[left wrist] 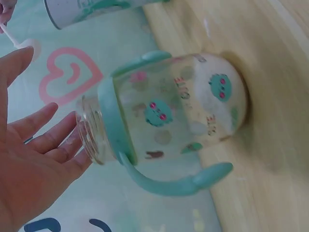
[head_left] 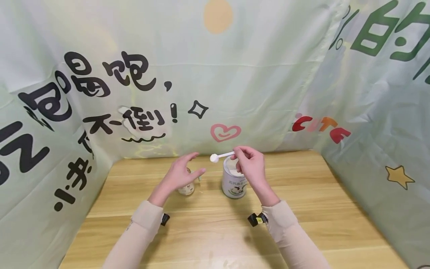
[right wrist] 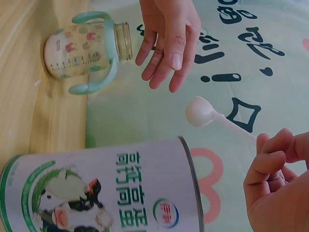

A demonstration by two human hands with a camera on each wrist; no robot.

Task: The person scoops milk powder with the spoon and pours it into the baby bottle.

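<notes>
My right hand [head_left: 251,164] pinches the thin handle of a white measuring scoop [head_left: 214,158], its bowl heaped with white powder and held out toward the left. Below that hand stands an open milk powder can [head_left: 234,184], with a cow picture on its side and white powder inside. My left hand [head_left: 181,172] is spread, fingers apart, right at the open neck of a clear baby bottle [left wrist: 154,111]. The bottle has mint green handles [left wrist: 183,183] and no lid on it. White powder lies in its bottom, as the left wrist view shows.
Bottle and can stand on a wooden table [head_left: 208,231], the bottle to the left of the can. Printed cloth [head_left: 262,89] hangs behind the table and along both sides. A small camera is strapped at each wrist.
</notes>
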